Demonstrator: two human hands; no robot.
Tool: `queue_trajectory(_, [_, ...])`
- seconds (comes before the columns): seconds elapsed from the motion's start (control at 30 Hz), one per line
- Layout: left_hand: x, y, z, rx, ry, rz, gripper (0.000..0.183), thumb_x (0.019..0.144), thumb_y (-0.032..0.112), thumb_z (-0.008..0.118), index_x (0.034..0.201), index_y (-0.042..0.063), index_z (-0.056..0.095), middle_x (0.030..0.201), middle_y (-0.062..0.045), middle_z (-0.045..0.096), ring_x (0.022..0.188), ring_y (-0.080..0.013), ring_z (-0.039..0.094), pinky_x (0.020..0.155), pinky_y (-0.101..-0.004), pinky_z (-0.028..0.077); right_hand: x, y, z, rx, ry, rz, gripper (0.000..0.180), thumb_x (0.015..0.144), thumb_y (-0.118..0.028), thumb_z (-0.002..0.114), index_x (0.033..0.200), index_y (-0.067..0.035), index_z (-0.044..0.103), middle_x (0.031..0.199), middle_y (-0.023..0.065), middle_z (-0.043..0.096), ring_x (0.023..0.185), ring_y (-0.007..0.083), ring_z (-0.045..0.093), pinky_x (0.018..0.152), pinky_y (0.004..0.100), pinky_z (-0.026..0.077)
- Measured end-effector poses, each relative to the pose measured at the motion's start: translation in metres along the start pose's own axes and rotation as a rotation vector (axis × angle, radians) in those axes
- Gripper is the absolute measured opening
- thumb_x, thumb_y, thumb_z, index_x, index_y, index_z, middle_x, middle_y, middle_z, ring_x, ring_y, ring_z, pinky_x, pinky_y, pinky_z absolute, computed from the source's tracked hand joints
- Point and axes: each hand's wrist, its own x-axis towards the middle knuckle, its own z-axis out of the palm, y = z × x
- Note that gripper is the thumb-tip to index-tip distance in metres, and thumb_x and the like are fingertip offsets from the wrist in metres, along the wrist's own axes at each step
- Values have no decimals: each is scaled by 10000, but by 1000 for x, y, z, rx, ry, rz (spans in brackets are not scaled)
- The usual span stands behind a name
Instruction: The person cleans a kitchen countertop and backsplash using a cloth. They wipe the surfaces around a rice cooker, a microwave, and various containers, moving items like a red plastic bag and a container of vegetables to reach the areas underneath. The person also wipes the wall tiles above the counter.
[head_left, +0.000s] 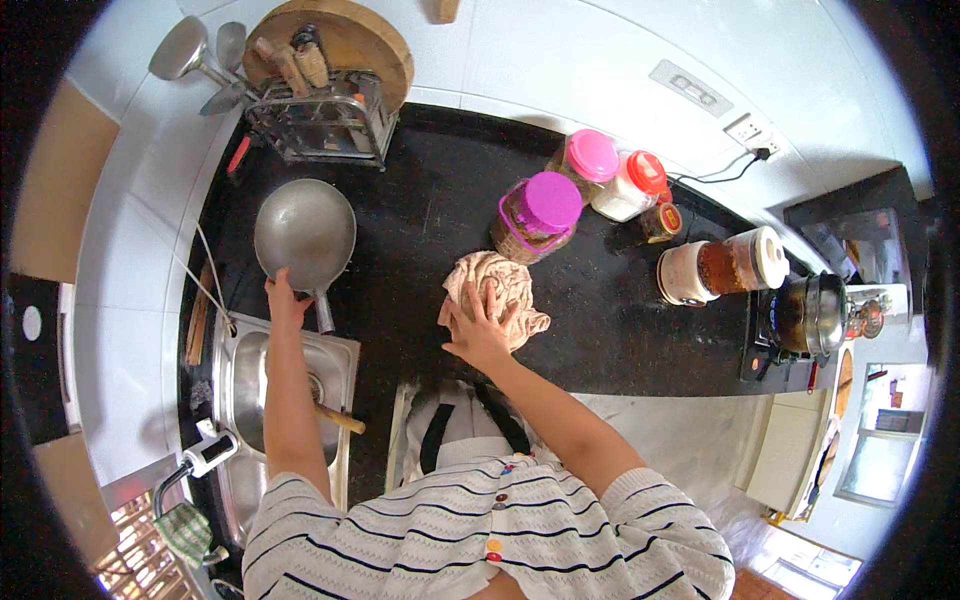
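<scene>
My left hand (286, 301) grips the near rim of a grey metal wok (305, 232), just left of its short handle (324, 313). The wok is over the black counter beside the sink; whether its base touches the counter I cannot tell. My right hand (480, 328) presses into a crumpled beige cloth (491, 281) on the counter, fingers spread over its folds. Just beyond the cloth stands a jar with a purple lid (551, 202).
A steel sink (349, 375) with a wooden-handled tool (341, 420) is at left. A knife rack (322, 127) and round chopping board (397, 60) stand behind. Lidded jars (592, 154), an electric kettle (724, 266) and a pot on a stove (810, 315) line the right.
</scene>
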Motion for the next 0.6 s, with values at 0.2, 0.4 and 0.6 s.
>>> queue_trajectory(0.2, [-27,12,9,539,703,647,681,916,353,646,1427,-30,409,1471,-237,395,1286,-390,458,1101,-478,347,-33,68,10,-148,82,-145,478,868,-344,645,1338,-301,573,1576,-2,324,1507,327,162,1076,768,208])
queue_trajectory(0.4, [-148,6,155,704,97,1177,708,827,212,740,1418,-15,423,1454,-228,402,1334,-389,394,1140,-477,278,-64,159,13,-293,293,54,367,840,-209,603,1200,-256,659,1455,22,496,1405,331,380,978,659,379])
queue_trajectory(0.6, [-195,-25,301,908,-309,1225,1051,645,399,907,1479,54,368,1510,-262,309,1393,-436,318,1156,-522,284,34,163,-82,1084,651,335,414,938,-24,500,1352,-33,512,1259,138,593,1109,277,579,976,390,465])
